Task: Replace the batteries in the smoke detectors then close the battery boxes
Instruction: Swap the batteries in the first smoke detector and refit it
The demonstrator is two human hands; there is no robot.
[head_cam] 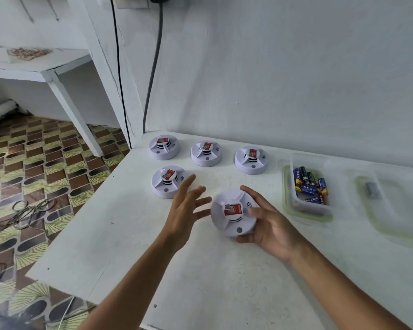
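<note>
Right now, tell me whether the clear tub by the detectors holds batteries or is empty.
It holds batteries: the clear tub has several loose batteries lying in it, blue and dark ones, and it has no lid on.

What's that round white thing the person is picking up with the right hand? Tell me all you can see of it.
The smoke detector is a round, white, plastic-looking disc with a raised centre, ribs running outward, dark slots and a small grey dot near its rim. A red and white sticker sits on top. It is tilted toward the camera, at the front of the white table, nearer than four similar ones. The right hand cups its right side, fingers curled round the edge. The left hand is open just beside it; whether it touches is unclear.
</note>
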